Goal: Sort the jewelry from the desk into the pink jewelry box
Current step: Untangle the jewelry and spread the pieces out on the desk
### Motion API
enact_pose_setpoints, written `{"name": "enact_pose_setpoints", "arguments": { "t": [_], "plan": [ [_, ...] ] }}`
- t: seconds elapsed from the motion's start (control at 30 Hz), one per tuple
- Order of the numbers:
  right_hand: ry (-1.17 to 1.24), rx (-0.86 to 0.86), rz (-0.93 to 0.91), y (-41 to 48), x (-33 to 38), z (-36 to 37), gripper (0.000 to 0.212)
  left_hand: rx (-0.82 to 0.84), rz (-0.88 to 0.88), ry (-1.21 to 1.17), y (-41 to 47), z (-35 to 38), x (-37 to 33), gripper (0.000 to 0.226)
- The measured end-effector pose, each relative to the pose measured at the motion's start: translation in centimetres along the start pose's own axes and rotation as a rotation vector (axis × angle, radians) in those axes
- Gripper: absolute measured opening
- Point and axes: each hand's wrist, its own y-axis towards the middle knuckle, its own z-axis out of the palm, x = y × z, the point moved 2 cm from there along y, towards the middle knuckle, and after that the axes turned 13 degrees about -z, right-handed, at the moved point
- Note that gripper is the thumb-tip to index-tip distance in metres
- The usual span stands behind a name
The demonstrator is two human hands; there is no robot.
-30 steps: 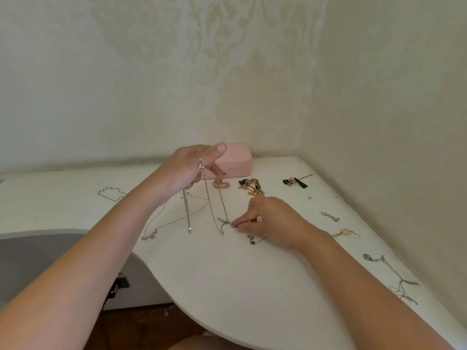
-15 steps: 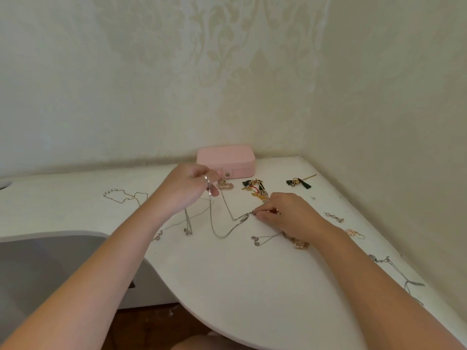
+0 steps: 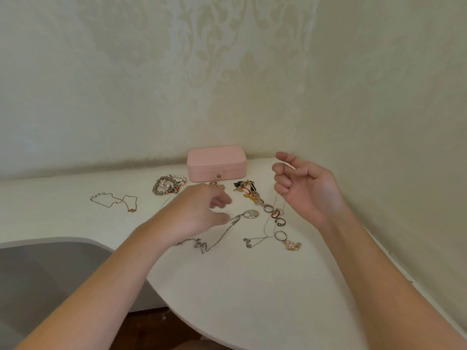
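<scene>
Pink jewelry box [image 3: 216, 162], right hand [image 3: 307, 190] holding chain [image 3: 267, 223]

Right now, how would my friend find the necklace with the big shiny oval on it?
Find the pink jewelry box at the back of the white desk. Come toward the front edge, slightly right, to a silver chain necklace. It alone has a flat silver oval pendant with a hole; its neighbours on the right are small rings.
</scene>
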Motion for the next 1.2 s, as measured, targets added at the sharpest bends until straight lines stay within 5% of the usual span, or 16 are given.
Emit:
{"name": "enact_pose_setpoints", "arguments": {
  "t": [0.17, 0.33, 0.5, 0.67, 0.93, 1.2],
  "plan": [
    [0.196, 0.013, -0.044, -0.1, 0.6, 0.4, 0.043, 0.282, 0.066, -0.547, 1.3, 5.0, -2.9, 0.040],
    [0.197, 0.052, -0.032, -0.1, 0.7, 0.2, 0.039, 0.347, 0.077, -0.786, 1.9, 6.4, -4.3, 0.010],
    [0.123, -0.004, -0.031, 0.1, 0.9, -0.3, 0.032, 0.318, 0.077, -0.863, 2.0, 5.6, -3.6, 0.014],
    [-0.059, -0.025, 0.042, 0.3, -0.1, -0.7, 0.045, 0.275, 0.056, -1.014, 2.2, 3.3, -2.9, 0.018],
    [-0.213, 0.114, 0.090, 0.0, -0.4, -1.1, 0.056, 0.285, 0.047, -1.087, 1.8, -0.8, -2.3, 0.017],
    [-0.602, 0.236, 0.134, -0.2, -1.0, -1.6, 0.054, 0.334, -0.059, -1.447, 1.3, -2.0, 0.3, 0.021]
  ]
}}
